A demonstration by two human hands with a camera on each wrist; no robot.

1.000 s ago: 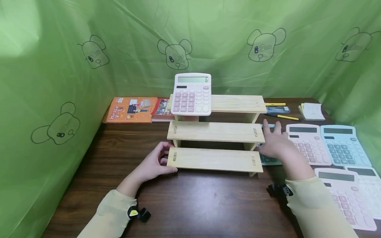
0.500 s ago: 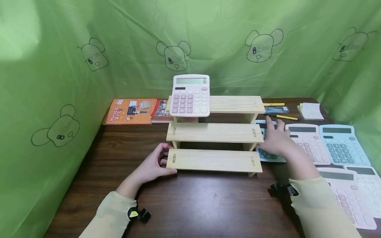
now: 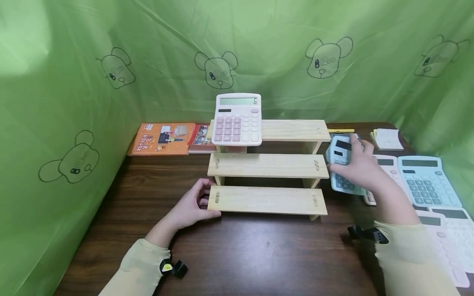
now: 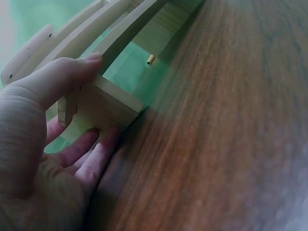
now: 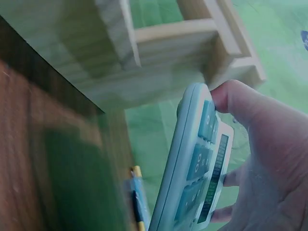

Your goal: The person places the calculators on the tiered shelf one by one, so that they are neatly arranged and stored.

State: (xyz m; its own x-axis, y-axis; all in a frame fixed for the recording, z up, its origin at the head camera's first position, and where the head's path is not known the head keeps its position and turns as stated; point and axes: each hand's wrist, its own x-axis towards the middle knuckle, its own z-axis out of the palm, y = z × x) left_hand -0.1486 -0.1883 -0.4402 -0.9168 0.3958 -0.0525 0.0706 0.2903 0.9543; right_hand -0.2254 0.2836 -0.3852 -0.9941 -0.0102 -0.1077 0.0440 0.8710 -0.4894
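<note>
My left hand (image 3: 190, 205) grips the left end of the lowest step of a three-tier wooden shelf (image 3: 266, 199). In the left wrist view the thumb lies along the board's edge, and the other fingers reach round the side panel (image 4: 106, 108). At the shelf's right side my right hand (image 3: 364, 168) holds a blue calculator (image 3: 342, 183) by its edges. The right wrist view shows that calculator (image 5: 192, 163) tilted and raised off the table, thumb on its near edge. A pink calculator (image 3: 238, 119) reading 6 leans on the shelf's top tier, at the left.
Pink, blue and white calculators lie on the right, including a blue one (image 3: 429, 181). Behind them are a yellow pen (image 3: 340, 130) and a notepad (image 3: 386, 138). An orange book (image 3: 163, 139) lies at the back left. Green curtain (image 3: 277, 41) encloses the table's back and sides.
My right hand has taken hold of the blue calculator beside the shelf, lifted it and shifted slightly right. The left hand keeps its grip on the shelf.
</note>
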